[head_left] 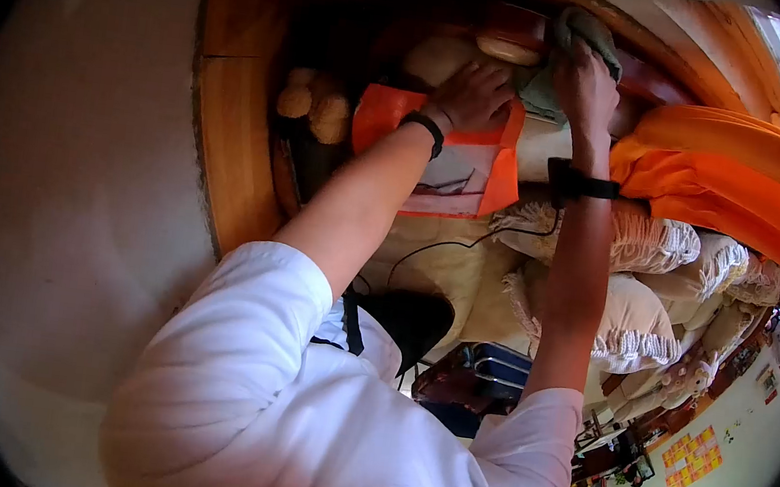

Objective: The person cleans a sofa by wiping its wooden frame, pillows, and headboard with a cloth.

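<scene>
My right hand (pixel 588 85) is closed on a bunched grey-green cloth (pixel 588 27), pressed near a dark red-brown wooden surface (pixel 654 81). Part of the cloth hangs down to the left of the wrist. My left hand (pixel 469 96) lies with its fingers spread, at the top edge of an orange bag or folder (pixel 384 113) with a greyish see-through panel. A beige padded thing (pixel 435 61) shows just beyond its fingers. Each wrist wears a black band; the one on the right carries a dark device (pixel 563 179) with a thin cable.
Bright orange fabric (pixel 735 167) drapes at the right. Below it, fringed cushions (pixel 631 319) lie on a beige sofa (pixel 435 268). Two brown fuzzy round shapes (pixel 314 105) sit left of the orange bag. A wooden panel (pixel 240 145) and a pale wall (pixel 80 179) border the left side.
</scene>
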Motion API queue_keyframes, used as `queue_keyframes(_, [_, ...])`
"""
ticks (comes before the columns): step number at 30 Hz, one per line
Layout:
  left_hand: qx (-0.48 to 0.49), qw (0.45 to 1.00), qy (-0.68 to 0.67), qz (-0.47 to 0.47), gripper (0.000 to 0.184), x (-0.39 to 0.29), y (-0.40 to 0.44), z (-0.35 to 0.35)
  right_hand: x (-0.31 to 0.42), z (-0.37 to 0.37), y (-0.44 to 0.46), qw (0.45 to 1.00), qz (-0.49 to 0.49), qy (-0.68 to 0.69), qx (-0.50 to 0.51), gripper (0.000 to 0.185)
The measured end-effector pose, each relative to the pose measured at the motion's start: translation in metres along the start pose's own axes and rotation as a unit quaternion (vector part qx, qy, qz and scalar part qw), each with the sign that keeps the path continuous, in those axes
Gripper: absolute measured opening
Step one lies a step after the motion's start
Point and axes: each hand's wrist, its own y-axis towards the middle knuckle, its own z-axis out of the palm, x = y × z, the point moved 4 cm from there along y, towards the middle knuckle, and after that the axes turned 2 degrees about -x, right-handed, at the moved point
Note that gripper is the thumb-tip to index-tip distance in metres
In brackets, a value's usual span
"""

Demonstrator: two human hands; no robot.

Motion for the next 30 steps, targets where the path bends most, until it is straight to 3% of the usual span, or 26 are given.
queue_keyframes(2, [-0.021,1.000,-0.003,0.023,0.026,0.001,-0.002,0.008,-0.002,0.005,-0.009,0.999,0.014,0.010,-0.045,0.025])
queue_keyframes(6, [0.046,0.999,0.006,-0.015,0.029,-0.003,0.004,0.001,0.015,0.005,-0.012,0.995,0.024,0.018,-0.099,0.025])
queue_keyframes(7, [0.090,0.995,0.009,-0.040,0.031,-0.004,0.003,0.000,0.019,0.005,-0.014,0.996,-0.007,0.022,-0.088,0.025])
queue_keyframes(10, [0.079,0.992,-0.079,-0.052,0.032,-0.002,0.007,0.006,0.048,0.018,-0.017,0.988,-0.100,0.055,-0.101,0.030])
queue_keyframes(11, [0.118,0.990,-0.046,-0.059,0.044,0.006,-0.003,0.019,0.067,0.031,-0.012,0.993,-0.116,0.010,0.009,0.034])
queue_keyframes(12, [0.060,0.984,-0.141,-0.087,0.043,0.006,-0.014,0.020,0.082,0.047,-0.015,0.988,-0.154,0.017,-0.022,0.034])
queue_keyframes(14, [0.006,0.969,-0.229,-0.097,0.042,0.005,-0.002,0.018,0.083,0.031,-0.006,0.993,-0.109,0.048,-0.018,0.034])
queue_keyframes(17, [0.015,0.999,0.016,0.027,0.037,-0.011,0.008,-0.003,0.021,0.002,-0.016,0.994,0.025,0.096,-0.050,0.043])
queue_keyframes(19, [0.008,0.998,0.048,0.029,0.029,-0.005,0.003,0.008,-0.020,-0.039,-0.030,0.947,0.118,0.297,0.019,0.058])
queue_keyframes(20, [0.017,0.999,0.047,0.012,0.025,-0.004,0.004,0.009,-0.032,-0.026,-0.032,0.948,0.119,0.296,0.016,0.058])
queue_keyframes(22, [0.023,0.999,0.042,-0.007,0.022,-0.006,0.002,0.013,-0.058,0.015,-0.043,0.981,0.140,0.109,-0.084,0.050])
queue_keyframes(26, [-0.028,0.999,0.032,0.021,0.033,-0.007,0.005,0.002,-0.006,0.034,-0.053,0.963,0.113,0.243,-0.033,0.058])
queue_keyframes(28, [-0.011,1.000,0.007,0.005,0.048,-0.004,0.001,0.003,0.002,0.029,-0.067,0.870,0.097,0.481,0.045,0.064])
queue_keyframes(29, [-0.016,1.000,0.010,-0.002,0.048,-0.001,-0.001,0.005,-0.002,0.028,-0.073,0.871,0.090,0.481,0.050,0.064])
queue_keyframes(30, [-0.060,0.997,0.045,0.024,0.049,0.001,-0.007,0.008,-0.016,0.030,-0.083,0.833,0.110,0.542,0.007,0.067])
